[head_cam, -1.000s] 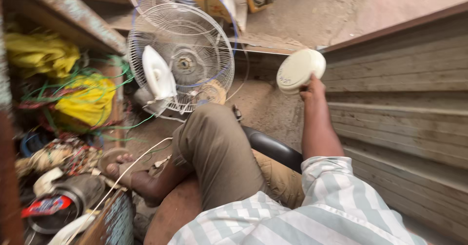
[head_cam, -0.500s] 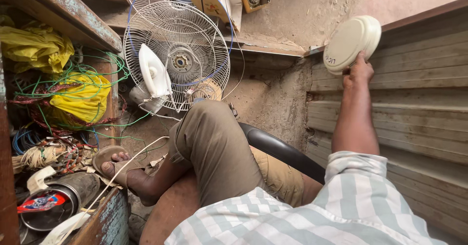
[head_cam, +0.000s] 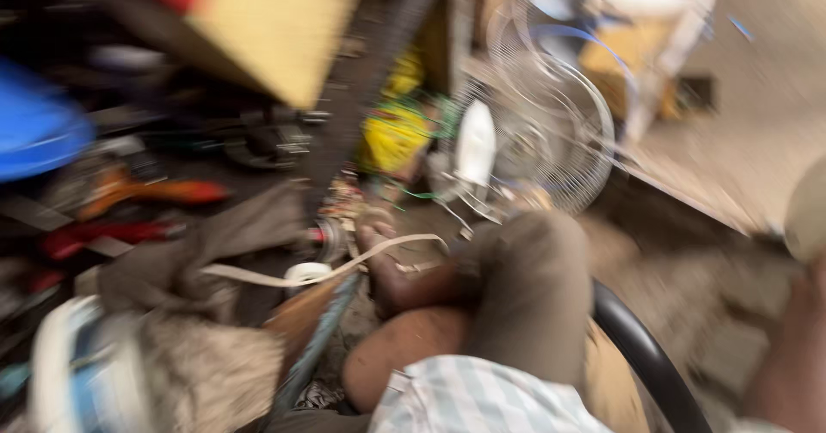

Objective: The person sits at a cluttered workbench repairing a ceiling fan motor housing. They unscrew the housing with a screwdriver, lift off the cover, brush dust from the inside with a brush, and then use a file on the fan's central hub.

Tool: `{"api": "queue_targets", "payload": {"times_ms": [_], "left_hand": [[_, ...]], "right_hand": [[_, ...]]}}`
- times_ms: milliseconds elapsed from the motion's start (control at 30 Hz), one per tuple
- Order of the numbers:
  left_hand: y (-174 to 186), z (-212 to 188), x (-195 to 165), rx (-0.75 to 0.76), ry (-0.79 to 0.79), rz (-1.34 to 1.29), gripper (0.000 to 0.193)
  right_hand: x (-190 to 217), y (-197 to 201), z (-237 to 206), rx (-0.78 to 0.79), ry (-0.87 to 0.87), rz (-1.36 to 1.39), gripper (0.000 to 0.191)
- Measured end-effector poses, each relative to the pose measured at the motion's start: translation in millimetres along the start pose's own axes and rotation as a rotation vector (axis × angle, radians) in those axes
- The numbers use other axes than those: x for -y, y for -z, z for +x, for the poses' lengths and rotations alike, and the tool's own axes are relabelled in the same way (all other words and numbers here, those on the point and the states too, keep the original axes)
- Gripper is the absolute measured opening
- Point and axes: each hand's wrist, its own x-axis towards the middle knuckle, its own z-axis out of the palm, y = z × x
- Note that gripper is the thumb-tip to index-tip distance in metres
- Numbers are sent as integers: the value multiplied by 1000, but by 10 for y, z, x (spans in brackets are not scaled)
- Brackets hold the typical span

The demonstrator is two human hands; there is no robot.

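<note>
The right hand (head_cam: 804,291) is raised at the right edge of the blurred view and touches from below a pale round plastic cover (head_cam: 809,209), seemingly to support it, though I cannot tell its grasp, while the round wire fan guard (head_cam: 551,140) stands far to its left and the left hand is not visible.

Blurred frame: a cream-white round plastic cover (head_cam: 809,213), prob. a fan part, shows only as a pale curved edge at the far right, cut off by the frame border. It sits raised above the floor, directly over the right arm, well apart from the wire fan guard at upper centre. Grip & exact tilt can't be made out.
</note>
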Motion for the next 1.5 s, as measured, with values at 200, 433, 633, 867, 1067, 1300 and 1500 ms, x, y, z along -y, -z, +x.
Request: {"api": "queue_targets", "payload": {"times_ms": [200,433,633,867,1067,1300,1500], "left_hand": [[146,15,-78,-104,-45,-34,30],[314,-238,-184,-55,-73,-162,31],[239,-218,-322,-144,155,-197,26],[244,-216,-464,-95,24,-54,31],[252,-155,-544,-4,-57,-193,32],[288,32,-539,10,88,-206,35],[488,208,-636,-2,256,-412,44]], "right_hand": [[151,-604,-581,210,430,-109,28],[1039,-787,-1704,493,1141,145,27],[2262,-1063,-3150,755,1680,392,27],[2934,-1850,-5116,902,2038,368,18],[2940,-1891,-5768,937,1927,258,32],[2854,-1907,-5731,812,1842,-176,35],[2506,-1845,-5511,755,1935,-33,44]]}}
